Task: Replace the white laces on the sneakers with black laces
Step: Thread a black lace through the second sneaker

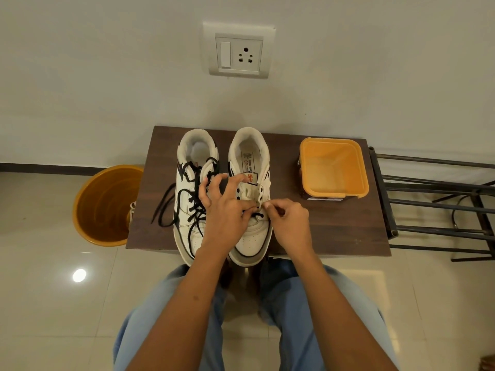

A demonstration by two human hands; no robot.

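Note:
Two white sneakers stand side by side on a small dark wooden table [334, 231], toes toward me. The left sneaker [187, 194] is threaded with a black lace [166, 210] whose loose ends trail onto the table. The right sneaker [250, 236] has a black lace [257, 216] through its lowest eyelets only; the eyelets above are bare. My left hand [223, 210] rests over the right sneaker's eyelets, thumb and finger pinching the lace there. My right hand [288, 218] pinches the lace end at the shoe's right eyelet row.
An orange square container [333, 167] stands at the table's right. An orange round bin [104, 207] sits on the tiled floor to the left, a white lace hanging at its rim. A black metal rack [434, 204] is at the right. My knees are under the table's front edge.

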